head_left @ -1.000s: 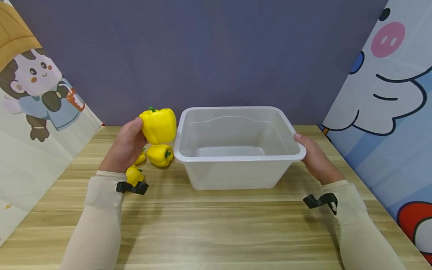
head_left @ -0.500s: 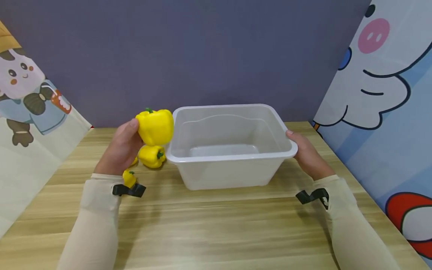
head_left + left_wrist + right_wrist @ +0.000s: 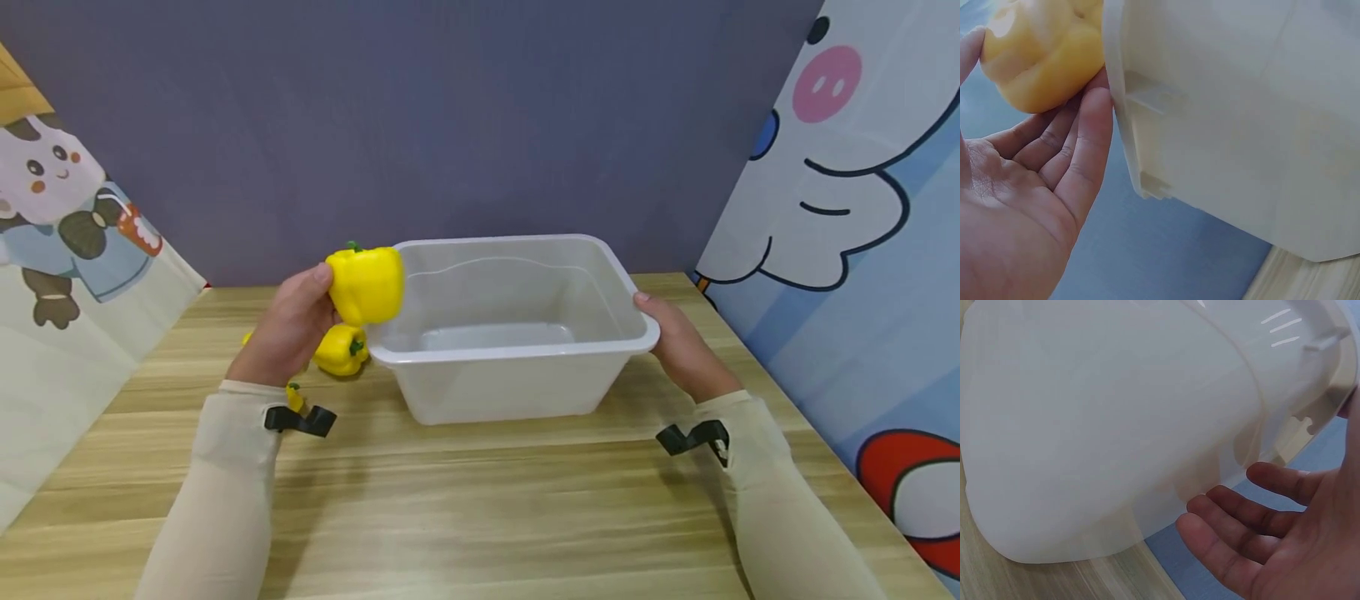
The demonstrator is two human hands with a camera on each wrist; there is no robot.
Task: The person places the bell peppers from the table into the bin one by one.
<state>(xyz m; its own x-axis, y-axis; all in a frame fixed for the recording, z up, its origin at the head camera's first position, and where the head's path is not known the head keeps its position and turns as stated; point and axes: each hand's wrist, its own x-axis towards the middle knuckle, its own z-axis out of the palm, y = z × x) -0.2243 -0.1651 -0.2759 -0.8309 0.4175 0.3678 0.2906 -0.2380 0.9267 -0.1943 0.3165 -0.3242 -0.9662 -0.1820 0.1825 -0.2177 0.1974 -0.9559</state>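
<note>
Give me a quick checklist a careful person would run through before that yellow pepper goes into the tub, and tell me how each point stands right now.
1. Pepper firmly held: ok; the left hand grips the yellow pepper between thumb and fingers.
2. Pepper over the opening: not ok; it hangs at the left rim of the plastic tub, not yet inside.
3. Tub steadied: ok; the right hand has its thumb on the right rim, though the right wrist view shows its fingers off the wall.
4. Tub has room: ok; nothing lies in it.
5. Other peppers out of the way: ok; they lie on the table left of the tub.
</note>
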